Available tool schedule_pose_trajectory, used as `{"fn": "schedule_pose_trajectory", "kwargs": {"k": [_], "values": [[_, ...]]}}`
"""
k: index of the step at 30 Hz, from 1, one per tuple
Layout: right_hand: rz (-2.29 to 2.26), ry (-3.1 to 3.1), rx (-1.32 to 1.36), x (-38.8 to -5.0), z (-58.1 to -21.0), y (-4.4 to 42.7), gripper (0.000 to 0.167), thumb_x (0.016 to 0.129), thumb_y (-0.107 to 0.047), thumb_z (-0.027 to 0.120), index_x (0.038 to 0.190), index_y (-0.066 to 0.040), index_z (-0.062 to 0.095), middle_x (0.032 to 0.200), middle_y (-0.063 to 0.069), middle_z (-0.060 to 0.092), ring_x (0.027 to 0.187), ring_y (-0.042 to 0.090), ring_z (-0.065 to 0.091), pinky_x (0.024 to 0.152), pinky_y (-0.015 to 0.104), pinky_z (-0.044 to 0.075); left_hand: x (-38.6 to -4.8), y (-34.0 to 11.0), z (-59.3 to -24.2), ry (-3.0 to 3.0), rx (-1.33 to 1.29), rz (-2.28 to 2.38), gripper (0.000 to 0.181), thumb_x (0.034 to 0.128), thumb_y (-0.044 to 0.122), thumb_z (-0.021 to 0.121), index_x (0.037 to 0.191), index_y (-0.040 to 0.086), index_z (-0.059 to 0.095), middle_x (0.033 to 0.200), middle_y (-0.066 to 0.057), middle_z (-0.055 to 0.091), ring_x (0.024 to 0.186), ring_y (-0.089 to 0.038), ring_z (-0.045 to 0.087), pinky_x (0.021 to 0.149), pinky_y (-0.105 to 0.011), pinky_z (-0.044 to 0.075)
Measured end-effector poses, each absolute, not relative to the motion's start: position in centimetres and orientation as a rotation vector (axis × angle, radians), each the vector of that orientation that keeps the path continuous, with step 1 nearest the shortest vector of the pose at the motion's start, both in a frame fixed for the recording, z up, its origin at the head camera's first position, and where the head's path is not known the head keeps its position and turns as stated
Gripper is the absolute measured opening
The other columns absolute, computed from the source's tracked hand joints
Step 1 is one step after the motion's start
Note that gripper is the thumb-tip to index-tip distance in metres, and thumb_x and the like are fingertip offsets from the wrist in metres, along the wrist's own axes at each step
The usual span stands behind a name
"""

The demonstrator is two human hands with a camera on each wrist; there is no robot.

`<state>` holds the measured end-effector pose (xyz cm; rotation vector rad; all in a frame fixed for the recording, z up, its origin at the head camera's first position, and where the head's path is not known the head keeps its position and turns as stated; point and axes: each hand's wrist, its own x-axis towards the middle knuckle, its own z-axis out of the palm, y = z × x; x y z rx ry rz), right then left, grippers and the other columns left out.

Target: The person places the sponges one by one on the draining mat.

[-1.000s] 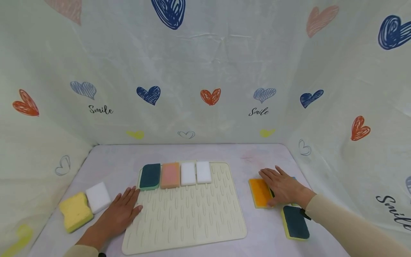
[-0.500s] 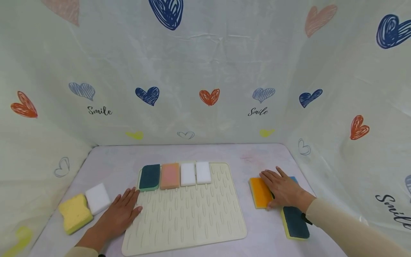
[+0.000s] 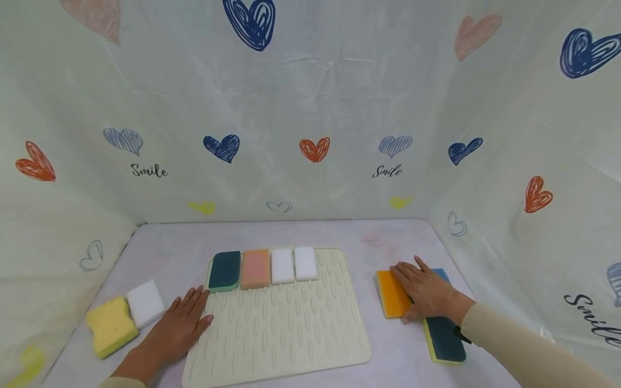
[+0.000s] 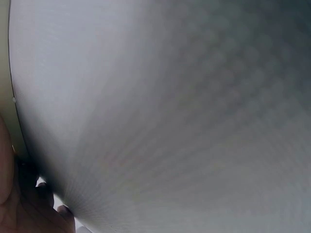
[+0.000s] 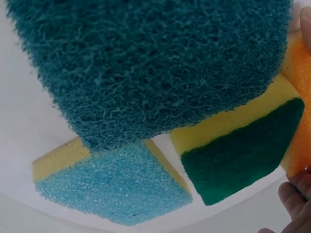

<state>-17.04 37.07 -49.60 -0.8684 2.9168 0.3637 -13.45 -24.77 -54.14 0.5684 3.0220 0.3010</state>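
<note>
My left hand (image 3: 179,328) lies flat with fingers straight at the left edge of a cream ribbed mat (image 3: 286,334). In the left wrist view, part of that hand (image 4: 34,208) shows at lower left. My right hand (image 3: 429,293) spreads over a group of sponges, fingers extended across an orange sponge (image 3: 392,296). A blue sponge (image 3: 441,274) shows beyond it, and a dark-green-topped yellow sponge (image 3: 445,339) lies near the wrist. The right wrist view also shows a green-and-yellow sponge (image 5: 243,150), mostly covered by the hand in the head view.
Along the mat's far edge stand a dark green sponge (image 3: 225,270), a pink sponge (image 3: 255,268) and two white sponges, one white sponge (image 3: 305,263) rightmost. A yellow sponge (image 3: 111,326) and a white block (image 3: 145,303) lie left. Heart-printed cloth walls (image 3: 310,97) enclose the table.
The head view has shifted slightly, so everything sits a little lower in it. Both hands stay nearly where they were, and more of the blue sponge shows beside the right hand.
</note>
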Motion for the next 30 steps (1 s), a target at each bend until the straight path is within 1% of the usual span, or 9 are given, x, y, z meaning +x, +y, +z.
{"fn": "schedule_pose_trajectory", "kwargs": {"k": [3, 7, 10, 15, 20, 25, 30], "values": [[0.394, 2.918, -0.868, -17.0, -49.6, 36.8, 0.125, 0.074, -0.082, 0.076, 0.160, 0.000, 0.038, 0.161, 0.018, 0.046, 0.148, 0.037, 0.044, 0.127, 0.066, 0.021, -13.5, -24.9, -54.2, 3.029, 0.570, 0.291, 0.071, 0.1088, 0.042, 0.056, 0.155, -0.010, 0.043, 0.161, -0.031, 0.042, 0.150, -0.052, 0.038, 0.116, -0.070, 0.036], [0.456, 2.991, -0.921, -17.4, -49.2, 36.1, 0.116, 0.079, -0.073, 0.079, 0.159, 0.001, 0.036, 0.158, 0.018, 0.047, 0.143, 0.036, 0.048, 0.125, 0.063, 0.029, -13.5, -25.1, -54.2, 3.040, 0.570, 0.285, 0.071, 0.1087, 0.043, 0.056, 0.155, -0.009, 0.043, 0.162, -0.031, 0.042, 0.151, -0.052, 0.038, 0.116, -0.070, 0.036], [0.460, 3.084, -0.957, -18.0, -48.4, 35.4, 0.114, 0.078, -0.067, 0.081, 0.157, 0.002, 0.036, 0.153, 0.019, 0.049, 0.138, 0.037, 0.051, 0.123, 0.061, 0.035, -13.5, -25.2, -54.2, 3.041, 0.570, 0.295, 0.071, 0.1087, 0.043, 0.056, 0.155, -0.009, 0.043, 0.162, -0.031, 0.042, 0.151, -0.052, 0.038, 0.116, -0.070, 0.036], [0.443, 3.183, -0.953, -19.2, -47.1, 34.5, 0.116, 0.078, -0.071, 0.080, 0.156, 0.003, 0.035, 0.151, 0.022, 0.049, 0.133, 0.039, 0.051, 0.117, 0.057, 0.043, -13.5, -25.2, -54.2, 3.036, 0.575, 0.324, 0.070, 0.1086, 0.042, 0.057, 0.154, -0.010, 0.044, 0.160, -0.032, 0.043, 0.150, -0.053, 0.038, 0.116, -0.071, 0.036], [0.329, 3.205, -0.892, -20.1, -46.5, 33.4, 0.114, 0.079, -0.069, 0.079, 0.157, 0.002, 0.034, 0.154, 0.022, 0.046, 0.134, 0.039, 0.050, 0.116, 0.058, 0.043, -13.5, -25.3, -54.3, 3.037, 0.579, 0.332, 0.069, 0.1084, 0.041, 0.058, 0.154, -0.010, 0.045, 0.159, -0.032, 0.044, 0.149, -0.053, 0.039, 0.115, -0.071, 0.037], [0.270, 3.213, -0.894, -20.7, -46.3, 32.2, 0.115, 0.078, -0.067, 0.081, 0.158, 0.002, 0.034, 0.155, 0.022, 0.044, 0.135, 0.039, 0.049, 0.116, 0.059, 0.042, -13.4, -25.2, -54.3, 3.038, 0.569, 0.333, 0.069, 0.1083, 0.042, 0.058, 0.154, -0.009, 0.045, 0.160, -0.031, 0.044, 0.150, -0.052, 0.039, 0.115, -0.071, 0.037], [0.251, 3.208, -0.887, -21.3, -46.2, 31.3, 0.114, 0.081, -0.067, 0.078, 0.160, 0.001, 0.032, 0.156, 0.022, 0.043, 0.137, 0.040, 0.048, 0.117, 0.059, 0.041, -13.4, -25.0, -54.3, 3.033, 0.574, 0.340, 0.070, 0.1083, 0.042, 0.057, 0.154, -0.009, 0.045, 0.161, -0.031, 0.044, 0.150, -0.052, 0.039, 0.115, -0.070, 0.037]]}}
